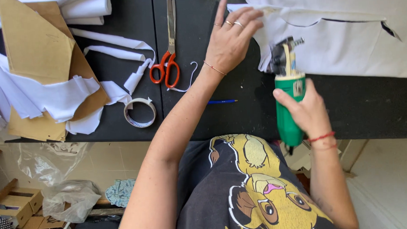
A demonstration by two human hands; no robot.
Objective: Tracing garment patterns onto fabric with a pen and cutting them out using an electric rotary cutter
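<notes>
My right hand [306,110] grips the green handle of an electric fabric cutter [287,86] whose metal head rests at the edge of stacked white fabric [345,46] on the black table [361,109]. My left hand [230,37] lies flat, fingers spread, pressing the left corner of that white fabric just beside the cutter's head. Rings and a thin bracelet show on the left hand, a red string on the right wrist.
Orange-handled scissors [168,61] lie left of my left hand. A tape roll [140,112], a blue pen [222,101], white fabric strips [115,45] and brown paper patterns [39,48] cover the table's left. Plastic bags and boxes [17,204] sit on the floor.
</notes>
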